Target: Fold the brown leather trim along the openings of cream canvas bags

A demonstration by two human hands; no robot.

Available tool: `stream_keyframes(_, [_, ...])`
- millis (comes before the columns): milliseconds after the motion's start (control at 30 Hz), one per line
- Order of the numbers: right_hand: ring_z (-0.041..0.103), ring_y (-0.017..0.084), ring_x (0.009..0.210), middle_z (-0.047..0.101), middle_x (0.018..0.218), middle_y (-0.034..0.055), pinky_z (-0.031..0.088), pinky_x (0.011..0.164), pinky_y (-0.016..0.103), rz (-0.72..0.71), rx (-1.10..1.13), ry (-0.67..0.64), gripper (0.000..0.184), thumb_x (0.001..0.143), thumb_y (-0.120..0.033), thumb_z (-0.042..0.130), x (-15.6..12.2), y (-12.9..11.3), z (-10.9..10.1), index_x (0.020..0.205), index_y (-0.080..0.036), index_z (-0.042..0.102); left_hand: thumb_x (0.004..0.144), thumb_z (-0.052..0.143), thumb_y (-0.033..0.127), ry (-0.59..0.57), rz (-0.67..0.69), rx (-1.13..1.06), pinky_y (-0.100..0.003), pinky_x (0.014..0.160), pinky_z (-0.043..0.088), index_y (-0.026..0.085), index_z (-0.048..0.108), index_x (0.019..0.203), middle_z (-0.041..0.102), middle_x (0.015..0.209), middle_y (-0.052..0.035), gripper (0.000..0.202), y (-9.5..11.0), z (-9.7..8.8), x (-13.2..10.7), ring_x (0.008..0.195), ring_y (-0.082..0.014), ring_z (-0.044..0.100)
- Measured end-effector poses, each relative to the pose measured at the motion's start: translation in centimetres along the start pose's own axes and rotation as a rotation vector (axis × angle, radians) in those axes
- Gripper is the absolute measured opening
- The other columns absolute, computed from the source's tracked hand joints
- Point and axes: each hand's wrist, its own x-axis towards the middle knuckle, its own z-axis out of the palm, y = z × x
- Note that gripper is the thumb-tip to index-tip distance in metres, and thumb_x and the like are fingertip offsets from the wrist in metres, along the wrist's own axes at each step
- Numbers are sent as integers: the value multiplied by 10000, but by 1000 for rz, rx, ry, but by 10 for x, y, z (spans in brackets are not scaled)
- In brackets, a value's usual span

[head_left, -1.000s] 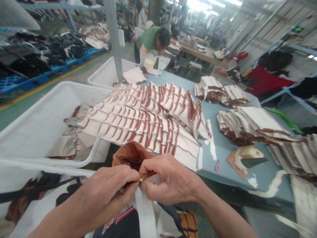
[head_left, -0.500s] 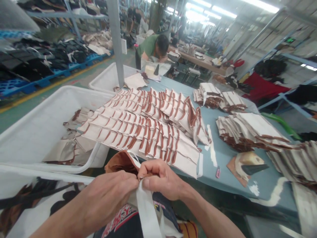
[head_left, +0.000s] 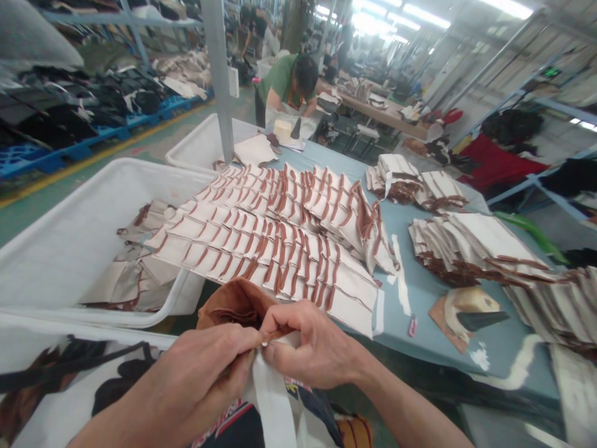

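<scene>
My left hand (head_left: 205,370) and my right hand (head_left: 310,345) meet low in the centre, both pinched closed on a brown fabric piece (head_left: 233,303) with a white strip (head_left: 275,404) hanging down from it. The fingertips of both hands touch at the piece's edge. Just beyond them, rows of overlapping cream pieces with brown trim (head_left: 280,242) lie spread over the blue table (head_left: 420,298).
White bins (head_left: 93,218) with loose cream pieces stand to the left. Stacks of cream pieces (head_left: 471,246) sit on the right of the table, with a glue-smeared board (head_left: 466,311) and a small pink item (head_left: 413,325). A person in green (head_left: 284,78) bends over the far end.
The hands stay pinched on the brown piece and shift slightly; the white strip loop seen above the fingers half a second ago is now tucked down.
</scene>
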Motion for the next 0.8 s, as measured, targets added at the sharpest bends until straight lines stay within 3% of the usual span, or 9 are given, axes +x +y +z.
stream_keyframes(133, [415,83,567,541,637,-58,325,528,187,210,288,-89,104,728,-270,663,4,7,-1,761,-182,620,1120,356,99,-47,199,104,-259,663,523,213,609,1231,734,841,7,299,-14,4,-2,696,-169,703])
stream_keyframes(233, [389,79,574,524,636,-69,345,573,199,259,506,-156,194,719,-332,725,8,13,-4,784,-174,633,1113,311,48,-138,258,194,-279,673,508,185,629,1207,720,867,-11,359,-22,6,-5,723,-175,675])
stream_keyframes(333, [392,80,580,525,631,-67,353,591,201,250,529,-138,186,722,-329,721,11,18,-5,770,-165,649,1118,333,58,-156,255,200,-272,743,535,186,629,1225,731,923,-23,339,-27,9,-5,781,-176,687])
stream_keyframes(500, [373,66,536,505,605,-75,289,507,176,316,468,-133,126,716,-258,693,9,15,-4,763,-177,608,1109,379,85,-31,202,64,-234,718,558,219,586,1240,743,870,-1,279,-17,10,2,738,-160,712])
stream_keyframes(600, [366,65,481,470,570,-89,270,445,168,259,409,-114,92,733,-257,639,4,4,-6,764,-200,575,1032,466,73,34,33,-15,-195,717,552,264,582,1192,746,868,37,275,-4,5,3,723,-129,722])
stream_keyframes(700, [368,65,461,475,561,-83,261,421,168,118,212,-35,16,731,-212,572,-1,-5,-9,742,-201,569,1002,522,152,5,-162,-65,-176,746,547,281,608,1126,756,920,54,199,2,1,3,776,-118,732])
stream_keyframes(800, [401,61,485,502,575,-71,275,453,166,-81,-35,66,40,716,-159,558,-4,-8,-8,714,-184,591,1067,474,197,-80,-178,-162,-193,732,518,270,614,966,709,834,58,187,1,1,5,740,-123,690])
